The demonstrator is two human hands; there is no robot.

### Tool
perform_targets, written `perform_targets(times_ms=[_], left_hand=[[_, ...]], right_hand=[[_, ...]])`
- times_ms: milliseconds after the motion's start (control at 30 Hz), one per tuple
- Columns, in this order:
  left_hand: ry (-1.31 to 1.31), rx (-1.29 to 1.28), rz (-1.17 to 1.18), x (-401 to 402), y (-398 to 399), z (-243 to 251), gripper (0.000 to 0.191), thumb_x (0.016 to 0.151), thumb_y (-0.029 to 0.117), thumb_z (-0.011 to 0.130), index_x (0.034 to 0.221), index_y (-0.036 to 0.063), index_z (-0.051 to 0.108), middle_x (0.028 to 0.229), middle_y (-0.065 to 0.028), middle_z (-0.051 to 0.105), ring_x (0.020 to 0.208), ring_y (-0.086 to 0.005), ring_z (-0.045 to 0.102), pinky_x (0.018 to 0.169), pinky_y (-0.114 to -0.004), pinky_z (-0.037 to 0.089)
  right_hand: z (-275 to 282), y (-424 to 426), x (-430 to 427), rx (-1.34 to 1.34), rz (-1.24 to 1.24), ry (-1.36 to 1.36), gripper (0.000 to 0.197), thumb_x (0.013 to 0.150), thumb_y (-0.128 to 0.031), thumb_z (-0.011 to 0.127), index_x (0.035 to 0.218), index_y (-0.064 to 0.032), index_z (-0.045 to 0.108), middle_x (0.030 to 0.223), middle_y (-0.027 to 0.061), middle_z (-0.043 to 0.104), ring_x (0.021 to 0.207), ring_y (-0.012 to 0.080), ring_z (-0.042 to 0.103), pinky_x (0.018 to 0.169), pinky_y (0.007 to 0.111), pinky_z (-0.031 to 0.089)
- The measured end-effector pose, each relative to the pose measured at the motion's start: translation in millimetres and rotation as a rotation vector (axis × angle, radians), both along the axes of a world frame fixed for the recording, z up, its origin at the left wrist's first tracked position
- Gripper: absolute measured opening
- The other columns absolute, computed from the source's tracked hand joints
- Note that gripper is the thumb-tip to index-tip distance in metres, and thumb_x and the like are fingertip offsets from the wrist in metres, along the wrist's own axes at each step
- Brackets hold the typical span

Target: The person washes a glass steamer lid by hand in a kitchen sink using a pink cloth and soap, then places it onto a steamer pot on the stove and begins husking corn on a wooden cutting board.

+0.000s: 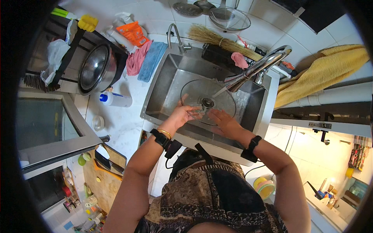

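Note:
A clear round glass disc [194, 88], a plate or a lid, is in the stainless steel sink [163, 84]. My left hand [183, 112] grips its near left rim, with the fingers partly over the glass. On the near right side my right hand [226, 121] rests its outstretched fingers against the disc, holding nothing. Water [219, 92] runs from the chrome faucet [247, 74] onto the glass. The drain [207, 102] shows near the disc's middle, between my hands.
A smaller tap [180, 43] stands at the sink's back left corner. Left of the sink lie a blue cloth [153, 61], a pink cloth [137, 62] and a plastic bottle [119, 99]. A straw brush [224, 40] lies behind the basin; a yellow towel [317, 75] hangs at right.

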State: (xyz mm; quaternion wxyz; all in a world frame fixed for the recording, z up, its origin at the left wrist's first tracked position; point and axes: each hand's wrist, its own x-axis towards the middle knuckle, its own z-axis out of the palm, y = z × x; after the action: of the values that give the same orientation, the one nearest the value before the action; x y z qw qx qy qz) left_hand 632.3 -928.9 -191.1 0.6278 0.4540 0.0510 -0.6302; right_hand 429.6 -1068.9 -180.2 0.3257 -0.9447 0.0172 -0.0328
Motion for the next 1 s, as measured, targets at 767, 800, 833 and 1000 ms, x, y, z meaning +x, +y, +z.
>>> perform_targets(times_ms=[767, 800, 833, 1000], left_hand=[[-0.238, 0.396, 0.031, 5.6, 18.9, -42.0, 0.049, 0.091, 0.037, 0.049, 0.133, 0.0167, 0.034, 0.127, -0.0100, 0.040, 0.110, -0.0256, 0.044, 0.088, -0.044, 0.040], [-0.232, 0.395, 0.045, 4.9, 20.8, -41.9, 0.049, 0.091, 0.037, 0.049, 0.132, 0.0160, 0.035, 0.125, -0.0095, 0.041, 0.110, -0.0256, 0.045, 0.088, -0.044, 0.041], [-0.227, 0.395, 0.058, 4.8, 22.7, -41.7, 0.049, 0.091, 0.037, 0.050, 0.132, 0.0153, 0.035, 0.123, -0.0090, 0.042, 0.109, -0.0256, 0.045, 0.088, -0.045, 0.041], [-0.208, 0.369, 0.062, 4.9, 26.8, -45.1, 0.050, 0.090, 0.036, 0.051, 0.131, 0.0134, 0.035, 0.122, -0.0093, 0.043, 0.109, -0.0257, 0.046, 0.089, -0.045, 0.040]], right_hand=[[-32.1, -28.7, 30.0, 1.729, -0.527, 0.003, 0.051, 0.093, -0.043, 0.041, 0.129, -0.0070, 0.040, 0.118, 0.0117, 0.054, 0.107, 0.0226, 0.053, 0.091, 0.038, 0.044], [-27.5, -27.4, 30.3, 1.729, -0.523, 0.008, 0.051, 0.093, -0.043, 0.041, 0.129, -0.0070, 0.040, 0.118, 0.0117, 0.054, 0.107, 0.0226, 0.053, 0.091, 0.038, 0.044], [-20.8, -25.4, 28.9, 1.704, -0.532, 0.048, 0.052, 0.092, -0.044, 0.041, 0.129, -0.0070, 0.040, 0.119, 0.0121, 0.054, 0.108, 0.0226, 0.053, 0.091, 0.038, 0.044], [-18.3, -29.7, 12.4, 1.708, -0.482, 0.107, 0.054, 0.092, -0.046, 0.039, 0.129, -0.0072, 0.040, 0.120, 0.0129, 0.054, 0.108, 0.0226, 0.054, 0.092, 0.037, 0.044]])
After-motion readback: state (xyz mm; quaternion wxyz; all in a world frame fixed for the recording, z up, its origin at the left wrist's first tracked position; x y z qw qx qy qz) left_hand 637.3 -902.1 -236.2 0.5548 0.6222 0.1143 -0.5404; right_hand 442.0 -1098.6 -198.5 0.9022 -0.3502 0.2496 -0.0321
